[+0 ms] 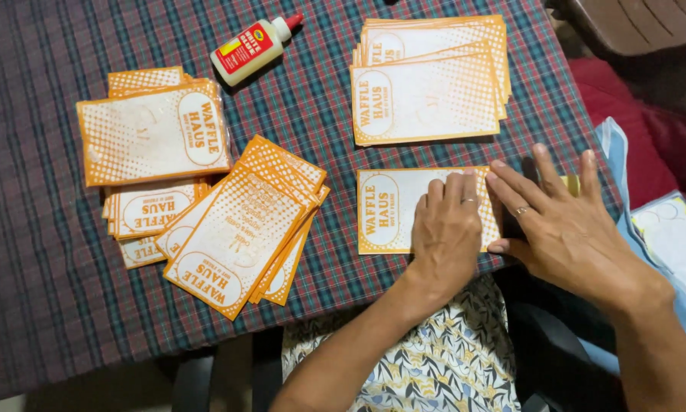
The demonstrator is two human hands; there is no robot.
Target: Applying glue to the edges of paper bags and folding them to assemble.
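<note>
Two hands' fingers flat, spread on orange card | stacks, glue bottle around

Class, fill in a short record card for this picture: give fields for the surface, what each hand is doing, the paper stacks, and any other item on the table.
Surface: plaid tablecloth
Left hand: pressed flat on an orange-and-white paper bag
Right hand: fingers spread, flat at the same bag's right end
Stacks: neat stack beyond the hands; fanned pile at centre; wrapped bundle at left on a looser heap
Other item: glue bottle, red cap, lying on its side
</note>
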